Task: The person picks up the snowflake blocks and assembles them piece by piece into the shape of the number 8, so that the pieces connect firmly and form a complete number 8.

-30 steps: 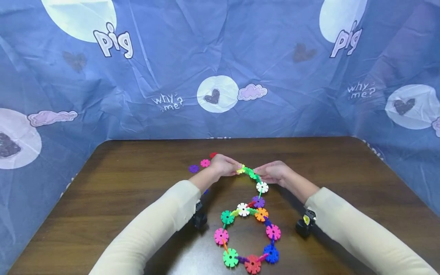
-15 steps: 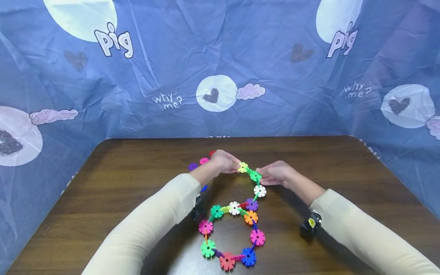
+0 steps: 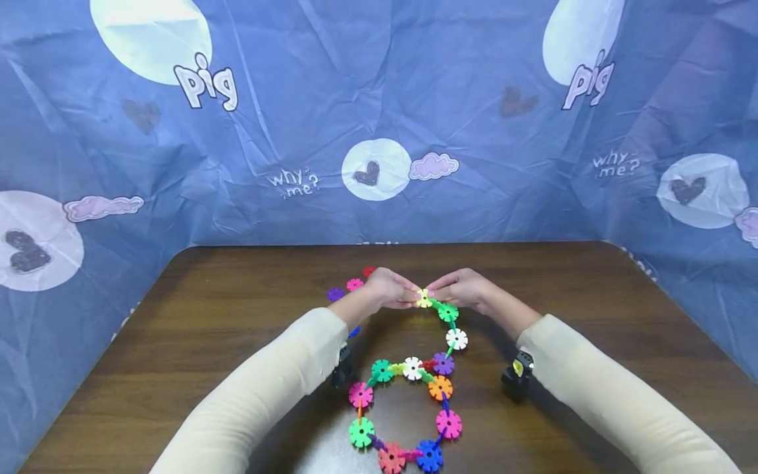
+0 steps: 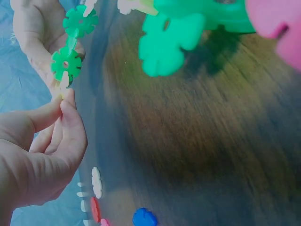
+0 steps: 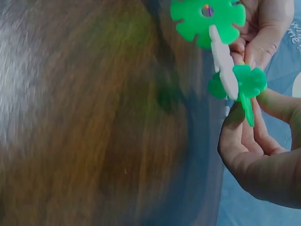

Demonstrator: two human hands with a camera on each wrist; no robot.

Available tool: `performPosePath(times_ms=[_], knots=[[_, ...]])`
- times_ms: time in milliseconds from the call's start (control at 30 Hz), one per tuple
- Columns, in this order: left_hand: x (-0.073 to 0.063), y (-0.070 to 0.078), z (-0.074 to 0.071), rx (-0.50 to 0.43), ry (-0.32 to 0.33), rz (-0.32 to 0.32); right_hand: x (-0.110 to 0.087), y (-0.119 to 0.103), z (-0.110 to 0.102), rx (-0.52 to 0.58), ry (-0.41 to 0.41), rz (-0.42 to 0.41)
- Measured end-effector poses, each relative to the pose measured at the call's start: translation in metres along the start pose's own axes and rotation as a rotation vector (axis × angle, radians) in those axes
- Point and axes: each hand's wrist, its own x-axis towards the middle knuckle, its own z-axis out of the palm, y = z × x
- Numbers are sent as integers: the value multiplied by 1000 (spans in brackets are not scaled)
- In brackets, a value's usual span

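Note:
A chain of interlocking plastic snowflake discs forms a ring at its near end, with an orange disc [image 3: 440,388] and a red disc [image 3: 392,457] in it. From the ring, the chain climbs past a purple disc [image 3: 443,363], a white disc [image 3: 456,339] and a green disc [image 3: 448,312] to a yellow disc [image 3: 424,298]. My left hand [image 3: 391,289] pinches that yellow disc between thumb and fingers. My right hand [image 3: 464,289] holds the chain's end from the other side, fingertips at the yellow disc. In the right wrist view, a green disc [image 5: 251,82] partly hides these fingertips.
Loose discs lie on the wooden table [image 3: 237,289] beyond and under my left forearm: purple [image 3: 335,294], pink [image 3: 354,284], red [image 3: 369,271] and blue [image 3: 354,332]. A blue printed cloth [image 3: 266,131] hangs behind the table's far edge.
My right hand has shifted from beside the green disc to the yellow one, meeting my left hand. The ring has slid left across the table. My left hand keeps its pinch.

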Motion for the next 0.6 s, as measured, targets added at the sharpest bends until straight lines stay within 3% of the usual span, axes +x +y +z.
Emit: performPosePath(times_ms=[200, 367, 500, 600], knots=[[-3, -4, -4, 14, 21, 45, 3, 1, 4, 37, 3, 28], [-8, -4, -27, 140, 24, 104, 4, -1, 3, 43, 7, 60], [-21, -4, -52, 433, 26, 171, 3, -2, 3, 32, 6, 72], [-32, -8, -70, 717, -8, 284, 3, -1, 3, 25, -1, 71]])
